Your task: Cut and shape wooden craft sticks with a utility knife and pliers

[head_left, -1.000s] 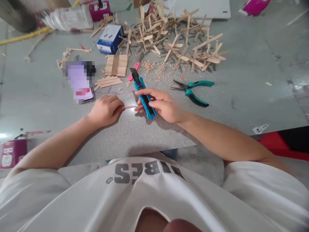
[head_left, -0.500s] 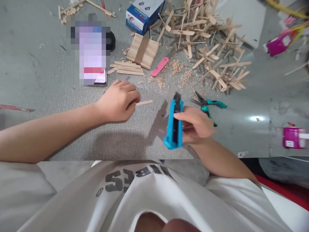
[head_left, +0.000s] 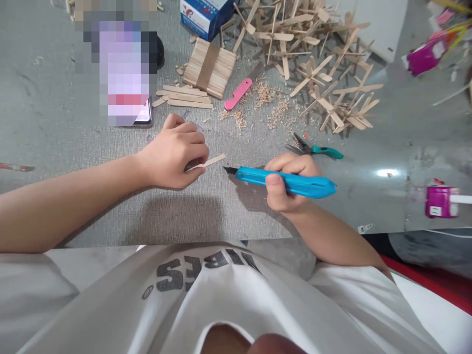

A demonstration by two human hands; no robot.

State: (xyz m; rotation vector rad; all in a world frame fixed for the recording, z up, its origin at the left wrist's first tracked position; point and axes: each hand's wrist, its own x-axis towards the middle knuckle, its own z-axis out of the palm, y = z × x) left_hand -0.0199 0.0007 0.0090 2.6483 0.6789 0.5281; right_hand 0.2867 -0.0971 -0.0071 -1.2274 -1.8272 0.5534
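My left hand is closed on one end of a small wooden stick that rests on the grey mat. My right hand grips a blue utility knife held level, its black blade tip pointing left and stopping just short of the stick's free end. Teal-handled pliers lie just beyond my right hand.
A phone lies beyond my left hand. Loose sticks, a banded stick bundle and a pink knife sit further back. Glued stick crosses are heaped at the back right, with shavings and a blue box.
My right hand has turned the blue knife from upright to level, blade now pointing left toward the stick. My left hand has kept its hold on the stick.
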